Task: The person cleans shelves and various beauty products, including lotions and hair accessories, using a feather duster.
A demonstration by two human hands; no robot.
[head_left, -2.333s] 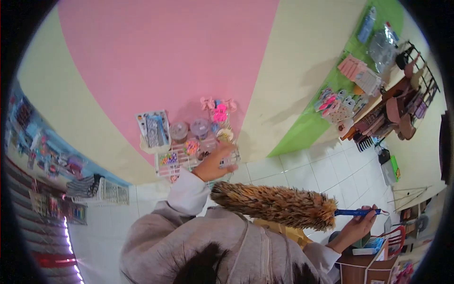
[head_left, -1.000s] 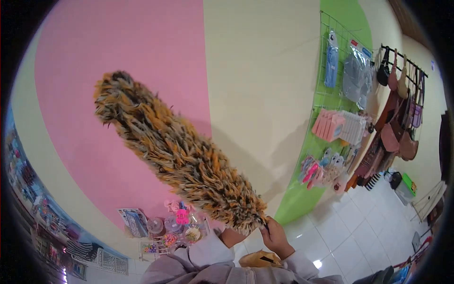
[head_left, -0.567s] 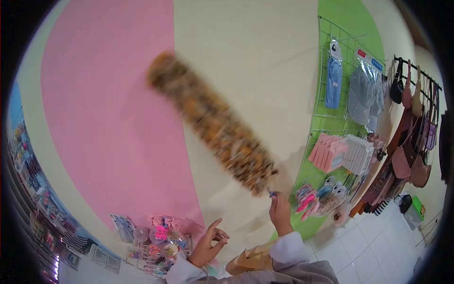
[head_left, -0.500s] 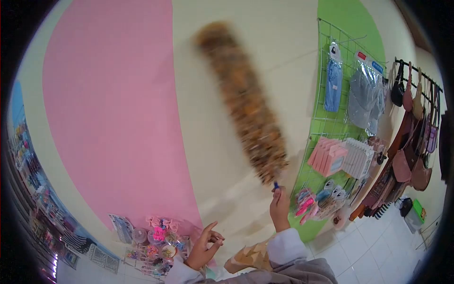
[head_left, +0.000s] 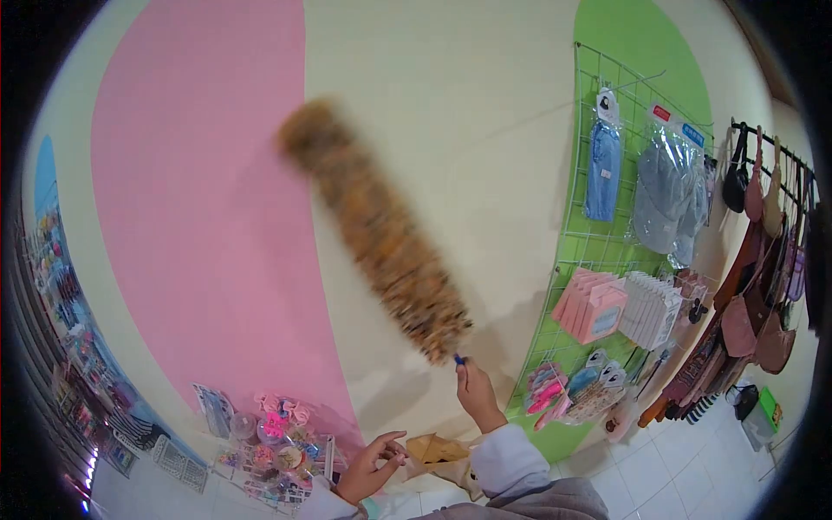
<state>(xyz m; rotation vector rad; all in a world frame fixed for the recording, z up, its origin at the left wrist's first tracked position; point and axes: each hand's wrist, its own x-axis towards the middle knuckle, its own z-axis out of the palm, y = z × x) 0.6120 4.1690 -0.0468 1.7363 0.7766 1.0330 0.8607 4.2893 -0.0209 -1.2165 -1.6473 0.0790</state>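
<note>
A long brown feather duster [head_left: 381, 234], blurred by motion, slants up and to the left across the cream and pink wall. My right hand [head_left: 478, 394] is wrapped round its blue handle at the lower end. Low in the middle, my left hand [head_left: 373, 466] hangs free with fingers partly bent and apart, nothing in it. Beside it on the left is a rack of pink hair accessories [head_left: 282, 416]. A brown paper packet [head_left: 438, 449] shows between my two forearms.
On the right a wire grid [head_left: 568, 251] carries packaged caps [head_left: 667, 186], pink boxes [head_left: 589, 303] and hair items. Farther right, handbags [head_left: 741, 325] hang from a black rail. Shelves of small goods [head_left: 65, 295] line the far left. White floor tiles [head_left: 659, 468] show at lower right.
The feather duster has swung left and down, its tip now over the pink part of the wall. My right hand has moved left and lower; the left hand has dropped slightly.
</note>
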